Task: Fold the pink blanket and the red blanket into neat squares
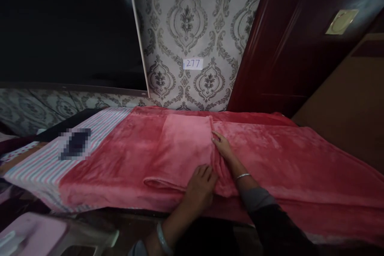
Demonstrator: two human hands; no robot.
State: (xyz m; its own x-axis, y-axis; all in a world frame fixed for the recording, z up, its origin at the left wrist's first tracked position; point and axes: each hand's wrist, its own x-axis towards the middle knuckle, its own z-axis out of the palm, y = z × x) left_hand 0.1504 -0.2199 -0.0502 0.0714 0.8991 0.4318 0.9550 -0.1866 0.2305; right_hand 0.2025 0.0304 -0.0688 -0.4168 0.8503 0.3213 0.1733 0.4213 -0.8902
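A plush pink-red blanket [187, 140] lies doubled over, its folded part forming a rectangle near the middle. Along the right edge of that fold, my right hand [222, 144] grips the fabric at the far end, thumb and fingers closed on the bunched rim. Nearer to me, my left hand [202, 184] has its fingers curled over the same edge; their tips are partly hidden. To the right, a single wide stretch of the pink-red fabric [288, 156] spreads out toward the far side. A rounded fold shows at the near left corner of the rectangle.
A striped cloth [39, 166] extends left of the blanket, with a dark blurred object [75, 144] on it. Behind hangs a large black screen [69, 28]. Patterned wallpaper bears a paper label [193, 63] reading 277. A pink stool [33, 234] stands at lower left.
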